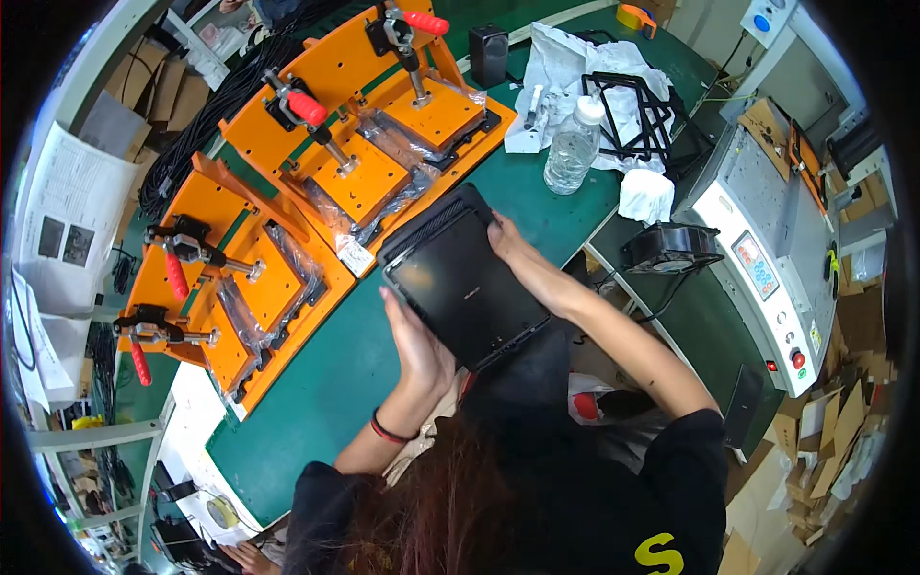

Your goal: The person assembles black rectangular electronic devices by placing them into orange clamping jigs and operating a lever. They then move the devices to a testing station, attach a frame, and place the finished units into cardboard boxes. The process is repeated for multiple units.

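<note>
Between my two hands is a black rectangular casing [470, 287], held tilted above the near edge of the green workbench [316, 412]. It has a smooth flat face and a ribbed strip along its far end. My left hand [422, 350] grips its left side, the thumb along the edge. The right hand [513, 249] is closed round the opposite side near the far corner. Most of the fingers of both hands are hidden behind the casing. Just beyond it stands an orange clamping fixture [369, 182] with red-handled toggle clamps, and a second orange fixture [254, 297] stands to the left.
A clear plastic bottle [575, 144] stands by black frames [628, 115] on white sheeting. A small black fan [671, 247] and crumpled white cloth [646, 196] lie to the right, before a white machine [757, 278] with a control panel. Another person's hand [251, 558] shows at lower left.
</note>
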Tool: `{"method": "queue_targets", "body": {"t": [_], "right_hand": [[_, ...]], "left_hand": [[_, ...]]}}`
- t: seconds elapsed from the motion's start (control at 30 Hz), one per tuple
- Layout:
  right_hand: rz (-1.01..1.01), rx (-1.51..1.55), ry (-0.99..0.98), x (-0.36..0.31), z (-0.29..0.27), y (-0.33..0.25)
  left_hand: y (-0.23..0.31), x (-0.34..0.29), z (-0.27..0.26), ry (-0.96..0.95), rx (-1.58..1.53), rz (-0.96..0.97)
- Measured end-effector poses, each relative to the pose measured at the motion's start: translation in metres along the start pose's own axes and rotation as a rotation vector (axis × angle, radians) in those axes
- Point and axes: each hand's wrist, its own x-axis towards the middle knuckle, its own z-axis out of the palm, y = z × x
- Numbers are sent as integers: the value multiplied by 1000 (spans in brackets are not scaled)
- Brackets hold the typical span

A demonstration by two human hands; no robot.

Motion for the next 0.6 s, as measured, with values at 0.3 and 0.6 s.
{"method": "queue_targets", "body": {"t": [0.3,0.6], "right_hand": [[348,169,-236,42,-6,-3],[505,4,-109,50,-12,6]], "left_hand": [[20,35,7,-27,-52,-277],[19,26,14,-13,-28,-225]]}}
